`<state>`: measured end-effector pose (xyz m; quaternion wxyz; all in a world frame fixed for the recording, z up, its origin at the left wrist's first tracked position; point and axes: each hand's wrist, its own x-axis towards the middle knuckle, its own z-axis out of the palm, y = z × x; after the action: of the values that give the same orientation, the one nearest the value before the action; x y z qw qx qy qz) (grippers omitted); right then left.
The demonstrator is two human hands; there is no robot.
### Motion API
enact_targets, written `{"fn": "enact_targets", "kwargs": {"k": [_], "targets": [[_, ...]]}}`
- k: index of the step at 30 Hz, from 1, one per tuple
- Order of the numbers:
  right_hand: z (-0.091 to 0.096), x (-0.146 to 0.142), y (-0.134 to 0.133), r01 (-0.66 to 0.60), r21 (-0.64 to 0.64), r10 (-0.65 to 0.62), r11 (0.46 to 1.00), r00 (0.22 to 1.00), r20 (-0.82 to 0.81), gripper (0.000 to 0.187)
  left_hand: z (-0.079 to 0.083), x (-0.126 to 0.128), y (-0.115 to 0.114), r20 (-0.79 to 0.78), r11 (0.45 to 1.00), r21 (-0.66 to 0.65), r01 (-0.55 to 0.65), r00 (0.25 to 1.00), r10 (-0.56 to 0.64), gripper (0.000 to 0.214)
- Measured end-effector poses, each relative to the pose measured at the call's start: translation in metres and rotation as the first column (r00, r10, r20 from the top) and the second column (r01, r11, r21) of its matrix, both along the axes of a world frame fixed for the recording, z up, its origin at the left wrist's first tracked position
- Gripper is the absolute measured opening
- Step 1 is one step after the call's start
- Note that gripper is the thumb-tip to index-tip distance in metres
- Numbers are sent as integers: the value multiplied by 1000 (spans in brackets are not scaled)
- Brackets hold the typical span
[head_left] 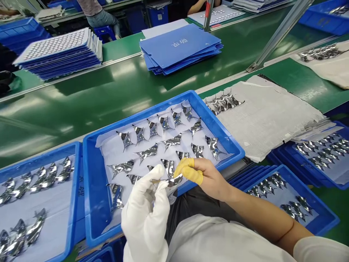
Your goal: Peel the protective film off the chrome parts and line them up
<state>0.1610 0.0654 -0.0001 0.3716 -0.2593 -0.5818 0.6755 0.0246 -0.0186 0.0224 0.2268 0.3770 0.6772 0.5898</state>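
My left hand (148,209), in a white glove, pinches one end of a shiny chrome metal piece (174,180) between thumb and fingers. At its other end my right hand (201,174), with yellow finger cots on the fingertips, grips the same piece. Both hands hold it above the near edge of a blue tray (163,105) lined with white sheet. Several similar pointed chrome pieces (171,141) lie spread in that tray, some partly covered by my hands.
Another blue tray (75,196) with chrome pieces stands at the left, and a further tray (324,222) sits low at the right. White sheets (267,112) lie right of the middle tray. Beyond the green conveyor belt (81,105) are blue sheets (180,47). A metal post (280,36) rises at the right.
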Motion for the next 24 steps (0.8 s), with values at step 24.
{"fn": "enact_targets", "kwargs": {"k": [24], "targets": [[-1,-4,-1,7,-95,-8,995,1000,-10,39,1,-1,7,182,999,-26,-26,983,31,23]]}}
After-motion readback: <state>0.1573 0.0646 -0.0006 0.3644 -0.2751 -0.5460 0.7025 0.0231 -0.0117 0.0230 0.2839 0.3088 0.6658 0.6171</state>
